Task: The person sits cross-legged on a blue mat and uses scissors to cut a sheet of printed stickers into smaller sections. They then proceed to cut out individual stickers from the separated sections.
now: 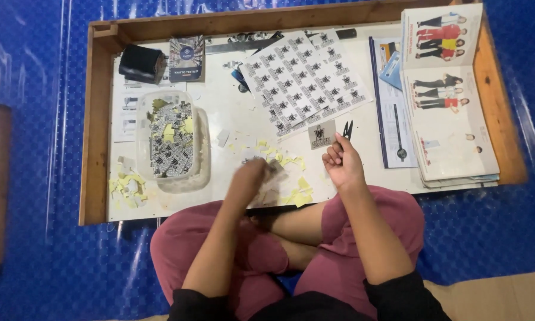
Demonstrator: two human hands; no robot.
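On white tray [231,116], label sheet [306,74], clear tub [145,128]

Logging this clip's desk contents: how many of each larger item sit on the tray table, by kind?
Clear plastic tub of cut labels: 1
Printed label sheet: 1
Black roll: 1
Small booklet: 1
Open clothing catalogue: 1
Scissors, in the right hand: 1
Total: 6
The left hand is blurred.
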